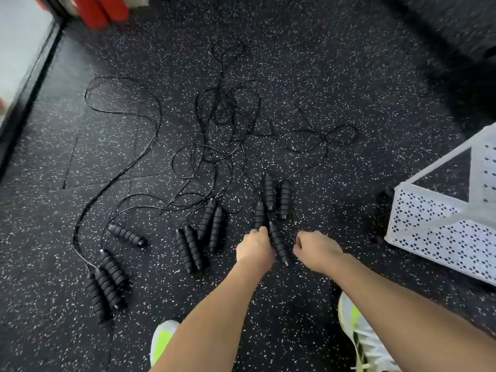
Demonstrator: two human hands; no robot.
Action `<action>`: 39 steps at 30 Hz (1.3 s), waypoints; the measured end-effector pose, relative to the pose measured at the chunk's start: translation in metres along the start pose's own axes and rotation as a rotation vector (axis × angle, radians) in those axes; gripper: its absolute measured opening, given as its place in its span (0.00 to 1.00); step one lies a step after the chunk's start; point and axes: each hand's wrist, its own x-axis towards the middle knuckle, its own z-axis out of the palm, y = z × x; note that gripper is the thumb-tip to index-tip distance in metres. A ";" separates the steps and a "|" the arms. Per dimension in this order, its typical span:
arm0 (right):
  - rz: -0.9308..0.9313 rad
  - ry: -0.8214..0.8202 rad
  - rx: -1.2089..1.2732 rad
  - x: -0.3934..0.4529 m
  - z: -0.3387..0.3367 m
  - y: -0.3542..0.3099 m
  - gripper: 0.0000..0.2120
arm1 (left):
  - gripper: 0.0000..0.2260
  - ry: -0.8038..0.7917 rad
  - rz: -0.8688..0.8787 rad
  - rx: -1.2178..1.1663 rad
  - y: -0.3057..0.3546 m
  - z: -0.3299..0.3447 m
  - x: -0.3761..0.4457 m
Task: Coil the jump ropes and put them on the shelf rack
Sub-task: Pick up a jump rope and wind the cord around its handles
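Observation:
Several black jump ropes lie on the speckled rubber floor, their thin cords tangled [228,124] in the middle. Ribbed black handles lie in groups: three at the left [107,283], one alone [128,234], two pairs in the middle [200,237] and a pair further right [276,193]. My left hand [255,247] grips the near end of one handle [259,213]. Another handle [279,244] lies on the floor between my hands. My right hand [314,249] hovers just right of it with curled fingers and nothing visible in it. The white perforated shelf rack [440,232] stands at the right.
My two shoes [161,342] [359,336] stand at the bottom edge. Red padded objects [107,9] stand at the top left beside a dark-framed pale panel [24,49]. A long cord loop [150,103] reaches out to the left across the floor.

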 end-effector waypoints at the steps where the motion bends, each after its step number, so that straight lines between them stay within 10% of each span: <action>1: 0.009 0.003 0.005 0.007 0.003 0.001 0.11 | 0.11 0.010 -0.005 -0.018 -0.001 0.003 0.008; 18: 0.081 -0.084 0.091 0.081 0.082 -0.010 0.21 | 0.19 0.043 -0.176 -0.307 -0.030 0.064 0.093; 25: 0.126 -0.084 0.277 0.080 0.090 -0.005 0.09 | 0.11 -0.046 -0.348 -0.681 -0.029 0.059 0.090; 30: 0.104 -0.024 0.452 0.060 0.063 -0.020 0.10 | 0.12 -0.128 -0.422 -1.145 -0.023 0.042 0.063; 39: -0.081 0.170 0.639 -0.029 -0.037 -0.047 0.09 | 0.16 -0.008 -0.267 -1.309 0.013 -0.050 -0.024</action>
